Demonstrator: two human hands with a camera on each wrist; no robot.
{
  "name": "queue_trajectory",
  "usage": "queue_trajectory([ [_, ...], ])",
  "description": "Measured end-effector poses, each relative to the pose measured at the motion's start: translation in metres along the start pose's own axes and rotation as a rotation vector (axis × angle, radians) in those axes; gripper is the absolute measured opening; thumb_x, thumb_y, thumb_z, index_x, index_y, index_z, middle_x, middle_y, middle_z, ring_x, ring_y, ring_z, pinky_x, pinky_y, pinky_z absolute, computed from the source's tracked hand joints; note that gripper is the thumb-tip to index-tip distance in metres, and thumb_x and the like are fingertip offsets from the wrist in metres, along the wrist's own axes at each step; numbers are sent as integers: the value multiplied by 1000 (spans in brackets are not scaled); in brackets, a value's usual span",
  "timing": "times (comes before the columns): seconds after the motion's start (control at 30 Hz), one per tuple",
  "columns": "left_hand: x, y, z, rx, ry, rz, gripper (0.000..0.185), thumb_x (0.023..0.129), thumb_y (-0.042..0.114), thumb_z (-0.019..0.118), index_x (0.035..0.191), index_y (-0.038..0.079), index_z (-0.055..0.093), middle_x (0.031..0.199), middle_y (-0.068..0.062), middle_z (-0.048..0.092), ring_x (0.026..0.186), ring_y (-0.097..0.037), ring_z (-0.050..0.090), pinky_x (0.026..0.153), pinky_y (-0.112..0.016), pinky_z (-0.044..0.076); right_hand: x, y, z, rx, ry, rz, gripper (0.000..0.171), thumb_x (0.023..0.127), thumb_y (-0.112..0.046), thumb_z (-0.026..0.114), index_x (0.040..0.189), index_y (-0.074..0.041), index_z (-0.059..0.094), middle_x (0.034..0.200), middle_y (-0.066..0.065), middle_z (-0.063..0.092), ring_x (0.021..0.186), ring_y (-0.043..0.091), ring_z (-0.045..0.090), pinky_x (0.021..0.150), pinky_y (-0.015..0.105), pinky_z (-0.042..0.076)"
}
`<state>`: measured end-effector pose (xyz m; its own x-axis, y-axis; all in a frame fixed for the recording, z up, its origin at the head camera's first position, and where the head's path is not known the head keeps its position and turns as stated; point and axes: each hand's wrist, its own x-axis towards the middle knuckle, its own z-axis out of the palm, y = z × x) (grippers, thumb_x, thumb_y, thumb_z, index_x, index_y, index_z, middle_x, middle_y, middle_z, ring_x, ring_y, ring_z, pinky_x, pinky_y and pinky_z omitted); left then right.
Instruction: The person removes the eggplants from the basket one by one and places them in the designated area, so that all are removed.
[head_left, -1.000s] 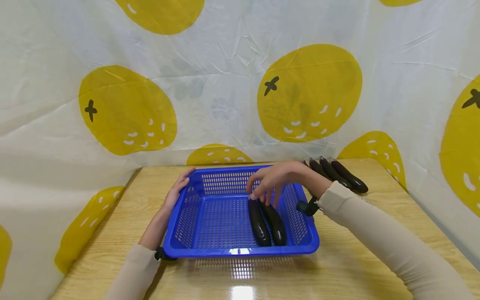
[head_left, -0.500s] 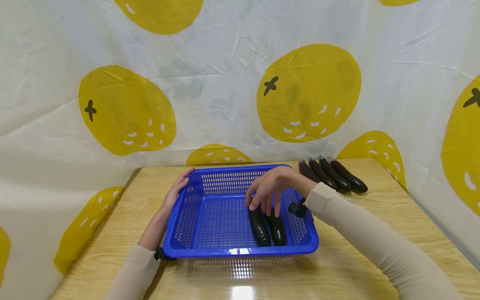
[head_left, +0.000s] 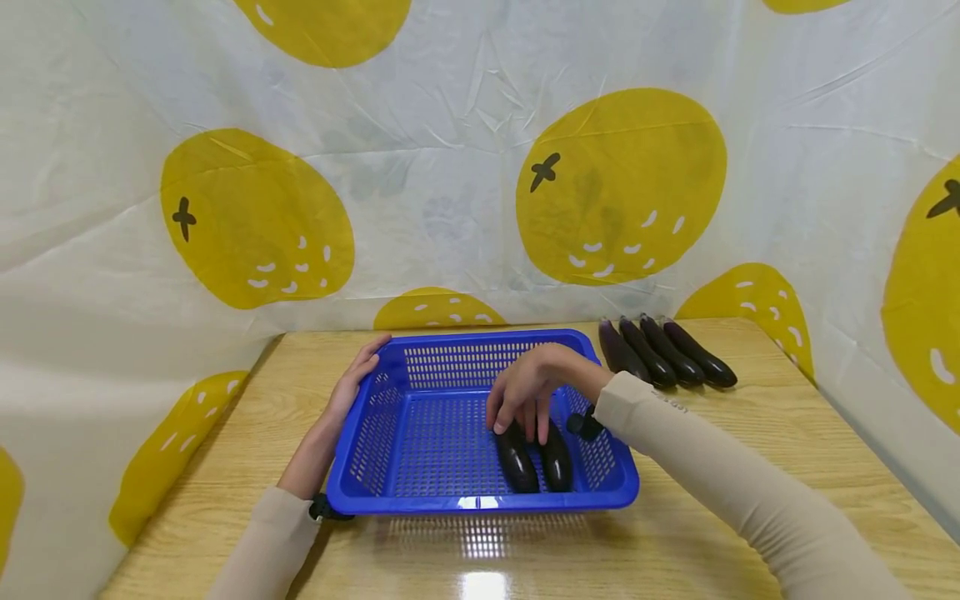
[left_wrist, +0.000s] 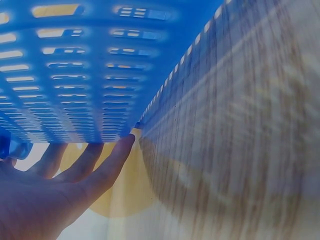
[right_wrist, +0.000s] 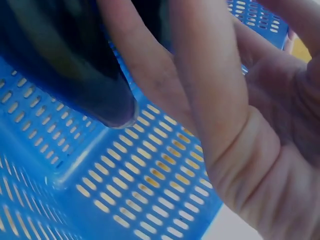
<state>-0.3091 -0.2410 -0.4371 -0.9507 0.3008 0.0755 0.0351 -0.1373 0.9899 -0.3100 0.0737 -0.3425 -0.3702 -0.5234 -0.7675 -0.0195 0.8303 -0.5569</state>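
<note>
Blue perforated basket [head_left: 442, 433] on wooden table [head_left: 750, 450], two dark eggplants [head_left: 536, 454] lying side by side in its right half, right hand [head_left: 528, 387] resting curled fingers on their far ends, left hand [head_left: 352, 379] flat and spread against basket's left wall, four more eggplants [head_left: 663, 354] in a row on table, right of basket.

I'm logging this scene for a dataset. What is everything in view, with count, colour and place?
Basket: 1, blue, perforated plastic, middle of the table.
Aubergines in basket: 2, dark purple, side by side at its right side.
Aubergines on table: 4, dark purple, in a row at the far right.
Table: 1, light wood.
Backdrop: 1, white with yellow fruit prints, behind and at the sides.
Left hand: fingers straight, against the basket's left wall.
Right hand: fingers on the aubergines in the basket.
</note>
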Motion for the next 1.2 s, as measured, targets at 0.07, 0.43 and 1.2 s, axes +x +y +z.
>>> queue_trajectory([
  [0.07,0,0,0,3,0,-3,55,114,26,25,166,13,15,166,-10,23,130,-7,47,104,-21,45,3,1,1,14,12,-16,38,101,-17,66,138,-7,63,116,22,69,104,39,71,79,44,63],
  [0.43,0,0,-1,-3,-1,0,54,114,26,26,166,13,16,164,-8,26,129,-7,48,103,-21,46,13,0,10,27,3,-42,37,101,-19,66,137,-10,63,121,13,66,104,39,70,75,47,63],
  [1.2,0,0,0,5,-3,-10,54,114,25,25,166,14,15,167,-10,23,131,-7,46,104,-21,45,6,5,5,35,73,-271,40,100,-28,69,134,-8,60,134,6,52,101,27,69,80,49,62],
])
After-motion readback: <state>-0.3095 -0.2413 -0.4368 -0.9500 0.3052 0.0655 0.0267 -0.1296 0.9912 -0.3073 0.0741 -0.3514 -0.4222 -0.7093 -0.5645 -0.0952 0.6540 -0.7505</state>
